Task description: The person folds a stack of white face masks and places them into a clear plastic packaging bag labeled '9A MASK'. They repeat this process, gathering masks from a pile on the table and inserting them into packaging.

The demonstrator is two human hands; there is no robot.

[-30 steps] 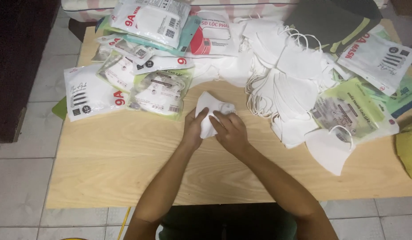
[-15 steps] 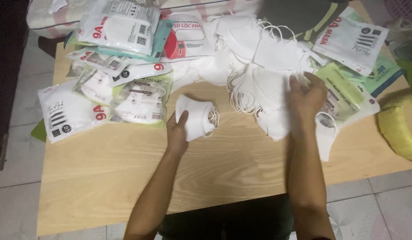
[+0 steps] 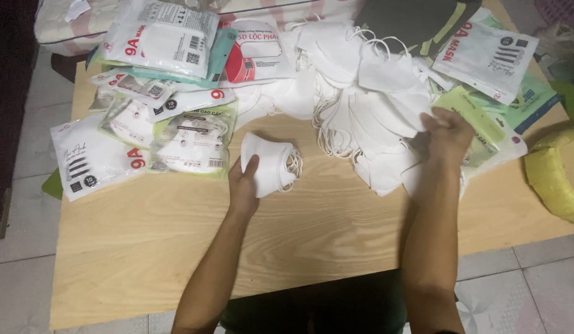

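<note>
— Where the wooden bench (image 3: pixel 145 247) is scanned from its left edge, what is seen first?

— Sealed mask packets (image 3: pixel 191 137) are seen heaped at the far left, some overlapping, with larger printed bags (image 3: pixel 166 34) laid behind them.

— And toward the middle?

— A small stack of folded white masks (image 3: pixel 269 164) is gripped by the left hand (image 3: pixel 245 185), the thumb pressed on top and the fingers tucked beneath; the stack rests just beside the packets, its ear loops trailing to the right.

— What is found further right?

— A loose pile of white masks (image 3: pixel 367 105) is spread across the bench. The right hand (image 3: pixel 449 136) is laid on the pile's right edge, its fingers curled about one mask there, well apart from the left hand.

— And at the far right?

— More packets (image 3: pixel 488 52) and a yellow bag (image 3: pixel 556 176) are seen at the bench's edge.
</note>
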